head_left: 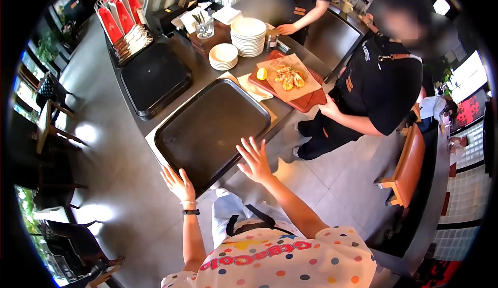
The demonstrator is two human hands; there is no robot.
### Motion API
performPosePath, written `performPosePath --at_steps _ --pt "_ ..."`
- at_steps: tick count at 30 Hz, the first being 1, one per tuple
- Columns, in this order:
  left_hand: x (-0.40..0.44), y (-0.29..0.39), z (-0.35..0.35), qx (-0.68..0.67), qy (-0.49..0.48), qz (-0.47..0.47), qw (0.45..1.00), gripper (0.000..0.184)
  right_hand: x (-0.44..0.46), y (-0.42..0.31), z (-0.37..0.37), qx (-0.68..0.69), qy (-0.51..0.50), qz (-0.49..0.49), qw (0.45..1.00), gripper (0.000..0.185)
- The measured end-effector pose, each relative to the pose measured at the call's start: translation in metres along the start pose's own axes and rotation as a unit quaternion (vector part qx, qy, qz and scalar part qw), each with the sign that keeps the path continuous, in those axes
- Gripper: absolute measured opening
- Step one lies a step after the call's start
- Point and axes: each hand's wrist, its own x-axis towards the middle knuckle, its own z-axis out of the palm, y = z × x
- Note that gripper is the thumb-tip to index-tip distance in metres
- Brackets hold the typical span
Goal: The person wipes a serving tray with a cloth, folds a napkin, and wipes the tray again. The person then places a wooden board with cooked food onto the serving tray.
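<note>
A large black serving tray (pixel 212 127) lies on the counter in front of me. At its near left corner is my left hand (pixel 179 185), fingers stretched out; whether it touches the rim I cannot tell. My right hand (pixel 254 158) is spread open by the tray's right side, holding nothing. To the right, a co-worker's hand (pixel 330 107) grips a reddish-brown serving board (pixel 309 100). On that board, brown paper (pixel 306 78) bears golden-brown food pieces (pixel 289 76) and a lemon piece (pixel 262 74).
A stack of black trays (pixel 155 75) stands on the left of the counter (pixel 194 70). Behind are white plates (pixel 248 36), small plates (pixel 223 55), a glass of utensils (pixel 204 26) and red-and-white paper bags (pixel 122 16). A second person (pixel 306 3) stands across the counter.
</note>
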Motion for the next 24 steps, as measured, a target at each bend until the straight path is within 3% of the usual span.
performPosePath --at_steps 10,18,20,24 --pt "-0.011 0.022 -0.015 -0.011 0.089 0.066 0.994 0.053 -0.128 0.004 -0.05 0.044 0.006 0.087 0.995 0.061" --pt "-0.02 0.032 -0.02 0.022 0.08 0.04 0.996 0.055 -0.164 0.026 -0.077 0.051 0.06 0.112 0.991 0.06" --pt "-0.027 0.051 -0.029 0.02 0.083 0.04 0.996 0.055 -0.172 0.031 -0.106 0.048 0.061 0.114 0.991 0.053" --pt "-0.021 0.029 -0.02 0.024 0.106 0.072 0.991 0.052 -0.187 0.034 -0.08 0.063 0.025 0.115 0.991 0.044"
